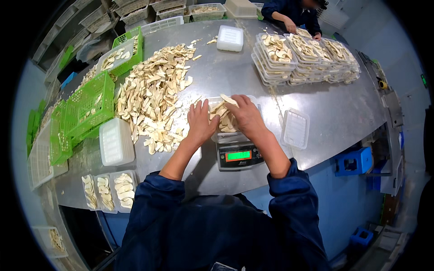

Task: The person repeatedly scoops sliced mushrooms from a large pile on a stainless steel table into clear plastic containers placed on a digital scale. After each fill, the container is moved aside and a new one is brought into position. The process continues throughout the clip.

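Observation:
A digital scale (239,156) with a lit green display stands before me, a clear plastic tray (232,137) on its platform. Sliced dried mushrooms (228,122) fill the tray. My left hand (202,122) rests at the tray's left side, fingers apart, seemingly holding nothing. Over the right part of the tray, my right hand (248,117) has its thumb and fingers at a long pale mushroom slice (228,99); its grip is partly hidden. A big heap of mushroom slices (149,91) lies on the steel table (325,111) to the left of the scale.
Stacked filled trays (276,61) stand at the back right, by a co-worker's hands. An empty tray (295,128) lies right of the scale. Empty trays (116,142), green baskets (91,105) and several filled trays (123,189) are on the left. Another tray stack (230,38) stands behind.

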`<action>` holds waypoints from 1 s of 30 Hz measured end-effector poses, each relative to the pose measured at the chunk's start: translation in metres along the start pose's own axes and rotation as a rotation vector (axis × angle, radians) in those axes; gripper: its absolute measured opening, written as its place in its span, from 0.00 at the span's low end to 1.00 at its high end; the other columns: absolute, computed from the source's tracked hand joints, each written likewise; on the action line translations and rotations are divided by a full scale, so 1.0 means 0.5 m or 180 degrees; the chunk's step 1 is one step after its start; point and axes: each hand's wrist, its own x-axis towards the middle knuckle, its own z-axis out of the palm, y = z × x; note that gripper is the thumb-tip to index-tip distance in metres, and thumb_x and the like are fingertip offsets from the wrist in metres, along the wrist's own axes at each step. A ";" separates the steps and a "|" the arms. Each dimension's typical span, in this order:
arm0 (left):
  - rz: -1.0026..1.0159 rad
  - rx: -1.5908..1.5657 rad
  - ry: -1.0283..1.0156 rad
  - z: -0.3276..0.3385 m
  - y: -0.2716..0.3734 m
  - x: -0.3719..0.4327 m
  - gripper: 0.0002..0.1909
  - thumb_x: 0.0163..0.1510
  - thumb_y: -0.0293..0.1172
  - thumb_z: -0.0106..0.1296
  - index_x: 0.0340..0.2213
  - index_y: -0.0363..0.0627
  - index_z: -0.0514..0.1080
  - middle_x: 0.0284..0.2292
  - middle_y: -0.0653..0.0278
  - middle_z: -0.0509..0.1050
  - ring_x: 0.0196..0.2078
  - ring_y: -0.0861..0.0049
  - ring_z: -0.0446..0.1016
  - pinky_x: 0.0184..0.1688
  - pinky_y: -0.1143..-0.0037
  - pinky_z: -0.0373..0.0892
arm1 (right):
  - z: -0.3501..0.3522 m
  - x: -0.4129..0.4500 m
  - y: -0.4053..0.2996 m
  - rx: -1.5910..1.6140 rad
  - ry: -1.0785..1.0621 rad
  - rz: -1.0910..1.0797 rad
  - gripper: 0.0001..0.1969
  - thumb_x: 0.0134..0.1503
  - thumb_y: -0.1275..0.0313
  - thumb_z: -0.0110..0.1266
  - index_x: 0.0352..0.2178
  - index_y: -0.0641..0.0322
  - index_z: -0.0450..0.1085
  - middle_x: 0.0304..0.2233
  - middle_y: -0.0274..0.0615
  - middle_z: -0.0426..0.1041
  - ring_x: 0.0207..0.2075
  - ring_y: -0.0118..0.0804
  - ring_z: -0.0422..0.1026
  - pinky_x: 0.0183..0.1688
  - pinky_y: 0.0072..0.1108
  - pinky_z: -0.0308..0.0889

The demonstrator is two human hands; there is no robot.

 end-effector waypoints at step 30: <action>0.0761 -0.0122 -0.0531 -0.004 0.014 0.095 0.23 0.56 0.44 0.31 0.45 0.40 0.63 0.46 0.49 0.64 0.51 0.42 0.54 0.53 0.56 0.49 | -0.053 -0.252 0.011 0.0708 0.0808 0.4037 0.11 0.46 0.70 0.52 0.29 0.69 0.71 0.20 0.44 0.72 0.23 0.33 0.70 0.31 0.20 0.64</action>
